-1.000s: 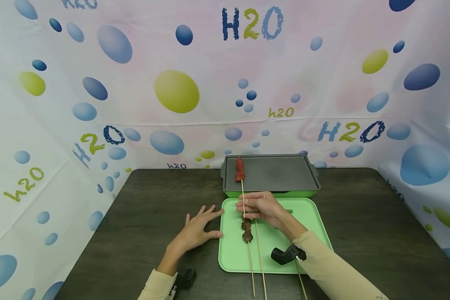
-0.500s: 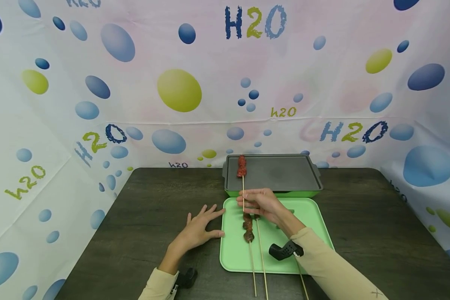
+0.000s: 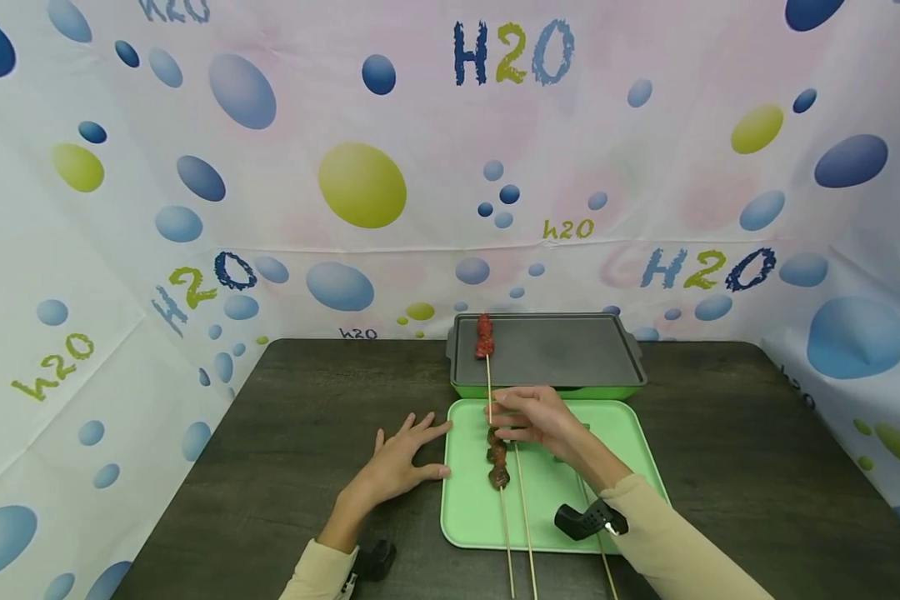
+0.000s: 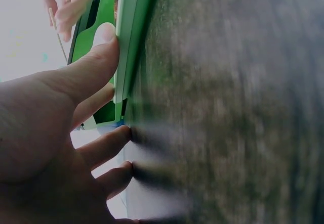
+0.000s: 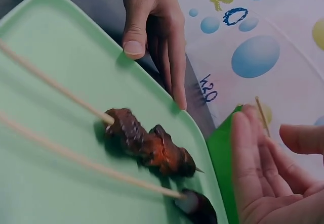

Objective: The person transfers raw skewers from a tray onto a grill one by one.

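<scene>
A red meat skewer [image 3: 484, 337] lies with its meat on the left part of the grill plate [image 3: 562, 350], its stick pointing toward me over the tray. My right hand [image 3: 536, 421] is at that stick; in the right wrist view its thumb stands apart from the fingers [image 5: 248, 168], with the stick [image 5: 261, 114] near them. My left hand [image 3: 397, 462] has its fingers spread, its thumb [image 4: 104, 44] touching the left rim of the green tray [image 3: 461, 521]. On the tray, a browned meat skewer [image 3: 498, 465] lies below my right hand.
Another skewer with a dark purplish piece [image 5: 200, 209] lies beside the browned one. A further stick [image 3: 607, 567] overhangs the tray's front edge. The grill's green base [image 3: 600, 392] stands right behind the tray on a dark wooden table [image 3: 330, 392].
My right hand has shifted slightly right, and its fingers have loosened from the red skewer's stick. The red meat stays on the grill plate. My left hand keeps its place.
</scene>
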A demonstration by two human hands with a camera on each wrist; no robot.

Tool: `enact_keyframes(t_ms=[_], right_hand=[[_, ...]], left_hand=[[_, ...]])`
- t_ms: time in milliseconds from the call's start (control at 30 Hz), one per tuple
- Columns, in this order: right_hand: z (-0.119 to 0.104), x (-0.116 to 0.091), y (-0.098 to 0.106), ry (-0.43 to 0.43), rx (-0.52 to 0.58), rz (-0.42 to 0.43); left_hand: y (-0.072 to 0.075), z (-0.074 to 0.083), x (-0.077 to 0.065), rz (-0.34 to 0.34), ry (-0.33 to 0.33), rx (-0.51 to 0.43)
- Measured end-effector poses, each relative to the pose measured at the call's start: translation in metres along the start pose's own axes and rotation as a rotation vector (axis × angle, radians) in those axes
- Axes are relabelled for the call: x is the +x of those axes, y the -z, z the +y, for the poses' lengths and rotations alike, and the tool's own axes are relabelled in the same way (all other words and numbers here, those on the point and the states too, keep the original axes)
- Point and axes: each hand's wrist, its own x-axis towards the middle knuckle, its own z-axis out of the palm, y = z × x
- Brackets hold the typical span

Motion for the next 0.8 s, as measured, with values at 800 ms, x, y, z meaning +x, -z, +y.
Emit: enact_keyframes(t_ms=[800], right_hand=[[0.015,-0.134,0.035,0.182,-0.311,-0.073]], left_hand=[[-0.001,-0.001,-0.004,0.009,-0.010,-0.009]])
